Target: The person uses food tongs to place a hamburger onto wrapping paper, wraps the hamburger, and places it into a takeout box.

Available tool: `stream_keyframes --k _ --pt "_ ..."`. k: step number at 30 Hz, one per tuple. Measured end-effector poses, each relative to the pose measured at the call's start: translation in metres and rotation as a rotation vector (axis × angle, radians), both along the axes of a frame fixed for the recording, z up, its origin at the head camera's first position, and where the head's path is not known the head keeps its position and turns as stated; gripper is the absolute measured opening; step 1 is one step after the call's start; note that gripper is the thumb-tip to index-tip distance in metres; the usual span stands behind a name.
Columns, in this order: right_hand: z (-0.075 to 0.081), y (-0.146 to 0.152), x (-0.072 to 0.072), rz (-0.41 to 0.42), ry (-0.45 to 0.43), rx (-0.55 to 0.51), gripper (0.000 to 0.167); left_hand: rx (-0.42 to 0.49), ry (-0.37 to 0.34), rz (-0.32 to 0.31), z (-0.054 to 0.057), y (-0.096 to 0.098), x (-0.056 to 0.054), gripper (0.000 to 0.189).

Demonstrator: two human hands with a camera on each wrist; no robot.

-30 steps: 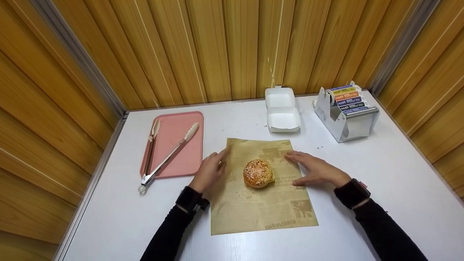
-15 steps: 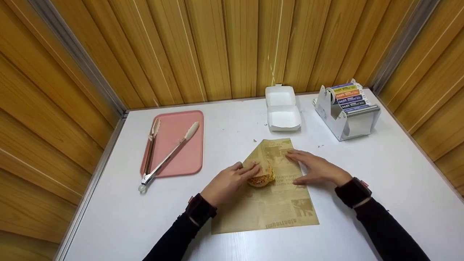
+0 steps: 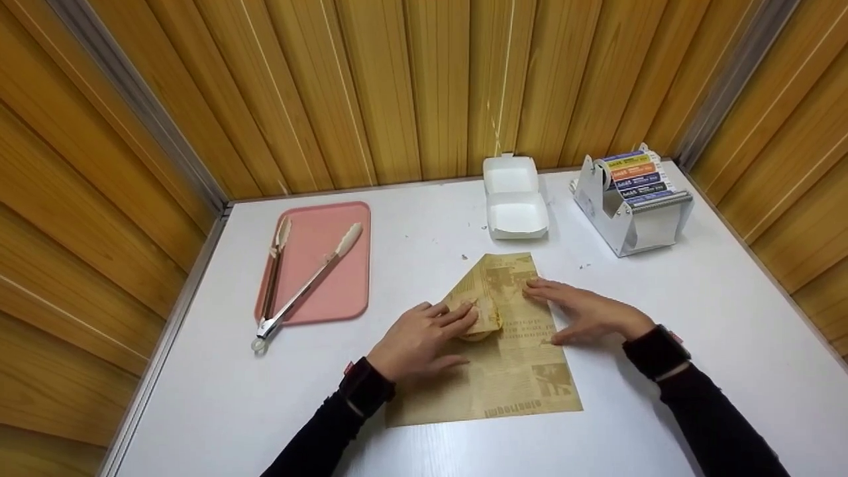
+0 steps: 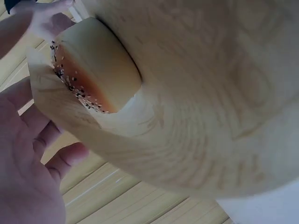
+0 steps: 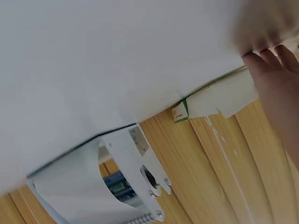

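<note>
A seeded burger bun (image 4: 100,65) sits on a sheet of brown printed wrapping paper (image 3: 493,387). The paper's far left corner is folded over it, so in the head view only a strip of bun shows at the near side. My left hand (image 3: 414,338) presses that flap down on the bun with extended fingers, thumb apart. From the left wrist, the seeded top and pale side appear under the curved paper. At the sheet's right edge rests my right hand (image 3: 589,315), its fingers stretched and thumb spread, fingertips on the paper.
Metal tongs (image 3: 303,289) lie across a pink tray (image 3: 348,281) on the left. An open white takeaway box (image 3: 518,218) stands at the back, and a metal label dispenser (image 3: 652,228) with coloured rolls at the back right. Wood-look panels (image 3: 384,93) enclose the table.
My left hand has moved right from the sheet's left edge, folding the paper's far left corner over the bun. My right hand stays at the right edge, shifting only slightly.
</note>
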State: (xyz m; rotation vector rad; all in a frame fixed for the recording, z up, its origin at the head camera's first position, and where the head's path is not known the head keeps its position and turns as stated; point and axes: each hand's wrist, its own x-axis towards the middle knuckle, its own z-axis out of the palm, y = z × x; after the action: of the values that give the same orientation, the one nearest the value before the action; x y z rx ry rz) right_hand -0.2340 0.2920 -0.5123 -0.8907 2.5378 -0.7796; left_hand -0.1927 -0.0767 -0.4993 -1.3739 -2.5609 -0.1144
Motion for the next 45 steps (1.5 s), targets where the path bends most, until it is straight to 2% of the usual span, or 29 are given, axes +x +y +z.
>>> stream_keyframes --k 4,7,9,14,17,19,21,24,26,30,32,35,37,39,42,45 --pt "0.004 0.017 0.018 0.046 -0.101 -0.020 0.104 -0.002 0.015 -0.007 0.000 0.001 0.000 0.068" --pt "-0.001 0.018 0.030 0.060 -0.100 -0.029 0.107 0.016 -0.002 -0.011 -0.001 0.000 0.001 0.062" --pt "-0.005 0.015 0.035 0.050 -0.043 -0.019 0.108 0.023 -0.015 -0.014 -0.001 0.000 0.001 0.061" --pt "-0.016 0.002 0.036 -0.037 0.215 0.038 0.099 0.015 -0.028 -0.017 -0.002 0.001 -0.001 0.059" --pt "-0.021 -0.003 0.033 -0.064 0.347 0.038 0.083 0.018 -0.018 -0.022 -0.001 0.001 0.000 0.058" --pt "-0.022 -0.006 0.031 -0.060 0.401 0.005 0.069 0.029 -0.015 -0.024 -0.001 0.000 0.000 0.058" --pt "-0.021 -0.007 0.029 -0.036 0.438 -0.057 0.061 0.036 -0.013 -0.023 -0.001 0.000 0.001 0.057" --pt "-0.017 -0.009 0.026 0.022 0.461 -0.167 0.065 0.038 -0.023 -0.015 -0.001 0.000 0.001 0.056" --pt "-0.012 -0.011 0.026 0.071 0.500 -0.221 0.061 0.031 -0.035 -0.006 0.000 0.001 0.002 0.056" --pt "0.000 -0.023 0.033 0.183 0.613 -0.224 0.042 0.014 -0.049 0.005 0.001 0.002 0.003 0.054" --pt "0.008 -0.032 0.040 0.236 0.641 -0.228 0.032 0.008 -0.036 0.003 0.001 0.003 0.003 0.053" --pt "0.022 -0.048 0.047 0.343 0.628 -0.305 0.020 0.018 0.007 -0.003 0.001 0.003 0.003 0.050" --pt "0.032 -0.058 0.047 0.408 0.562 -0.378 0.016 0.033 0.035 -0.007 0.001 0.003 0.002 0.048" --pt "0.042 -0.066 0.041 0.432 0.476 -0.419 0.015 0.045 0.050 -0.011 0.001 0.003 0.002 0.045" --pt "0.051 -0.077 0.029 0.370 0.337 -0.424 0.011 0.004 0.070 -0.011 0.001 0.002 0.002 0.042" --pt "0.057 -0.091 0.014 0.230 0.247 -0.378 0.008 -0.086 0.096 -0.002 0.002 0.001 0.002 0.038"
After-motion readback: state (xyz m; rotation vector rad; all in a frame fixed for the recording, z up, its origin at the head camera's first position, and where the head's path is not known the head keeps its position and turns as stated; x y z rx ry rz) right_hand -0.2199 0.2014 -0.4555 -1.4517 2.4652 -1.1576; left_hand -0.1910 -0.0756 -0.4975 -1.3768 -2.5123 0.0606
